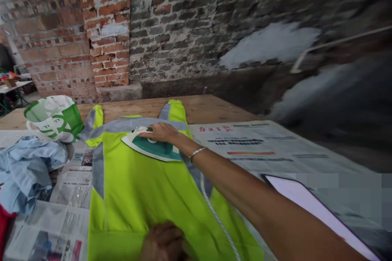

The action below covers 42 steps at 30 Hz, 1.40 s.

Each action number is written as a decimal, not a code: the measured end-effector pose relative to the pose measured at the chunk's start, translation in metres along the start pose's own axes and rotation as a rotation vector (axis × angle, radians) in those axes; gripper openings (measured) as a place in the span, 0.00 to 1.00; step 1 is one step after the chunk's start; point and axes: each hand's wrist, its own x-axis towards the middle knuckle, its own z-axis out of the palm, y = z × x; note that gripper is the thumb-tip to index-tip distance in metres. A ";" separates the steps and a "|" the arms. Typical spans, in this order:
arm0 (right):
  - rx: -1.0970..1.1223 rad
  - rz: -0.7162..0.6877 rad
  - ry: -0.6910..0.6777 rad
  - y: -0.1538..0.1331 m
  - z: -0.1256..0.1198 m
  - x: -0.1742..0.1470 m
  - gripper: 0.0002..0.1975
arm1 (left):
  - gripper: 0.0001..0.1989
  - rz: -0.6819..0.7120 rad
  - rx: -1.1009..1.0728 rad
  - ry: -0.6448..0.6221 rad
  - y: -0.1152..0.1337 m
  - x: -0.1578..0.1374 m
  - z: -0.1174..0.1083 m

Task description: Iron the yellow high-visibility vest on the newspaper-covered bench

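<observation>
A clothes iron (156,147) with a white top and teal side lies on a neon yellow and grey garment (131,187). My right hand (163,132) is wrapped round its handle, and the tip points left. From the iron's side a pale braided cord (219,218) runs down across the garment beneath my forearm. My left hand (165,241) is on the lower part of the garment at the bottom of the view, blurred, with its fingers looking curled. Whether it pinches any cloth I cannot make out.
Newspaper (241,140) covers much of the wooden table (208,108). Left of the garment are a crumpled light blue cloth (29,167) and a green and white bag (55,118). A flat, dark-edged panel (309,208) lies at right. A brick wall (183,28) stands behind.
</observation>
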 end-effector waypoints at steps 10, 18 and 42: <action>0.024 -0.301 -0.202 -0.026 -0.002 -0.128 0.26 | 0.10 -0.125 -0.075 -0.142 0.030 0.024 -0.037; -0.054 -0.301 -0.097 -0.034 0.007 -0.142 0.29 | 0.17 -0.063 -0.030 -0.085 0.032 0.018 -0.037; 0.129 -0.213 -0.081 -0.024 -0.008 -0.094 0.35 | 0.11 0.147 0.107 -0.073 0.018 0.026 -0.050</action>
